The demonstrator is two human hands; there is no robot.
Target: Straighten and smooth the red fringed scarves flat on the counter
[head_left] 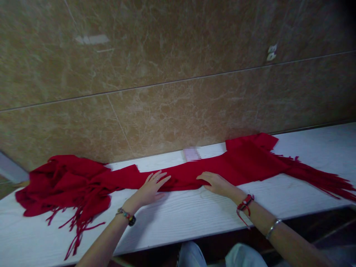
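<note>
While your left hand (pixel 150 190) lies spread on the red scarf (pixel 183 176), your right hand (pixel 216 183) curls atop it. Can't tell if pinching.

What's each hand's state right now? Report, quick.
Left hand: open, fingers spread, laid on the red scarf.
Right hand: fingers bent at the scarf; cannot tell whether its grip is closed on the cloth.

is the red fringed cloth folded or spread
Partly spread: the red fringed cloth lies in a long band under the left hand and right hand, but its left end is bunched.
</note>
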